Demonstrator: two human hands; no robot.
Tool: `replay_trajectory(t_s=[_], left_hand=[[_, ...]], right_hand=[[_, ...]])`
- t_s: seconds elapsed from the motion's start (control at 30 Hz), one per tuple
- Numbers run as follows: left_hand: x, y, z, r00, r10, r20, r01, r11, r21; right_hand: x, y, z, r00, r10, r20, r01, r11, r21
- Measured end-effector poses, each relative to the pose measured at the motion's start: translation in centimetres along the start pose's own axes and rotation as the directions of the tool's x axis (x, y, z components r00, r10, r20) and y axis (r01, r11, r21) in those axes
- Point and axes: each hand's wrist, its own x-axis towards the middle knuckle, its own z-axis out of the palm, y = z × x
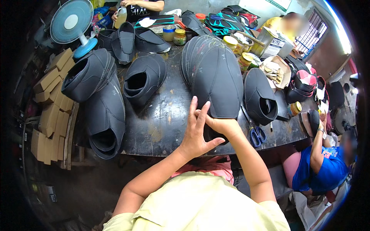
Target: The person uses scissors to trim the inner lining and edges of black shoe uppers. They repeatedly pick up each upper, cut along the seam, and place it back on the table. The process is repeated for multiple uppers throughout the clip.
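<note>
Meeting at the lower edge of the stacked black shoe tops [222, 79], just left of the scissors [256, 135], with left hand [192, 135] spread wide and right hand [225, 126] bent inward; cannot tell whether gripping. Probably best handled lightly, keeping edges even and uncreased.

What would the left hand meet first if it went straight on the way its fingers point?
The left hand would probably meet the black stack first; its fingertips may already touch it, depth being unclear.

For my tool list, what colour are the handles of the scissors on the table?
The scissor handles are dark blue, shown in the head view.
</note>
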Motion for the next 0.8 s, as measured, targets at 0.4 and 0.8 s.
replay_trajectory(t_s=[0.4,0.8], left_hand=[[-1.3,-2.2,-5.1,0.986,-0.164,0.004,0.161,0.970,0.185],[-2.4,-2.6,-4.7,0.993,-0.112,-0.031,0.116,0.970,0.215]], right_hand=[[11.7,-6.4,12.8,0.923,0.386,-0.004,0.011,-0.017,1.000],[9.8,-6.1,5.7,0.911,0.296,0.286,-0.249,-0.157,0.956]])
